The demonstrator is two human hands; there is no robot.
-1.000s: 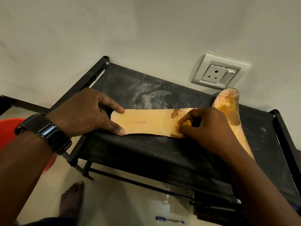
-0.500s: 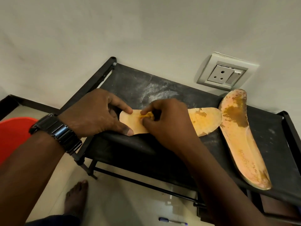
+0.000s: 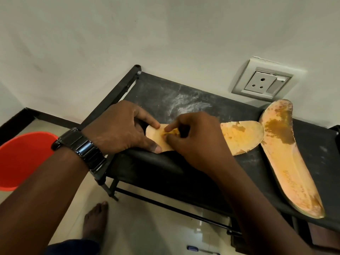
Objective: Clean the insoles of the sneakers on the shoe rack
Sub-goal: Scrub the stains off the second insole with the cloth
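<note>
Head view: my right hand [image 3: 198,142] has slid from the middle of the insole [image 3: 241,138] to its heel end, centre of frame. There it pinches a yellowish wad [image 3: 173,132] beside my left hand [image 3: 117,133], which grips the heel on the shoe rack [image 3: 165,100]. Brown stains remain at the uncovered toe, so I judge the scrubbing unfinished. At right lies the second insole [image 3: 287,162]. At the left edge, the red bucket [image 3: 24,159] hides its contents.
</note>
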